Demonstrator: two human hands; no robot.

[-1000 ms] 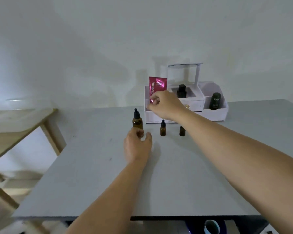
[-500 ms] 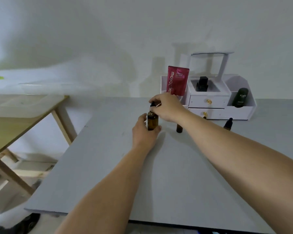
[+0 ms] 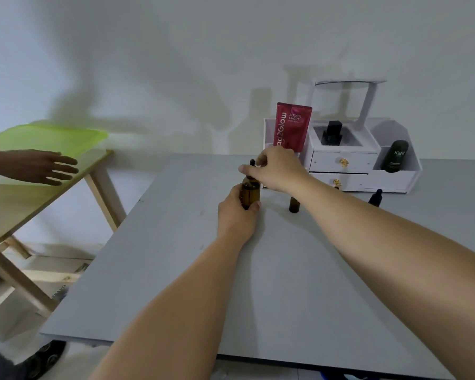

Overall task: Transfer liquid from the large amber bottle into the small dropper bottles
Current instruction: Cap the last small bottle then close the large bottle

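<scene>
Our left hand (image 3: 235,218) was curled round the lower body of the large amber bottle (image 3: 250,191), which stood upright on the grey table (image 3: 176,270), toward its far side. Our right hand (image 3: 276,170) pinched the black dropper cap (image 3: 252,162) between thumb and fingertips. One small dropper bottle (image 3: 294,205) stood just right of it, not touching; a second small bottle (image 3: 375,196) showed beyond our right forearm, near the white organiser (image 3: 395,179). A broad stretch of tabletop ran from the bottle to the near edge. The left edge lay well left of our grip, and past it another person's hand (image 3: 39,167) was spread over a wooden side table (image 3: 17,204)
</scene>
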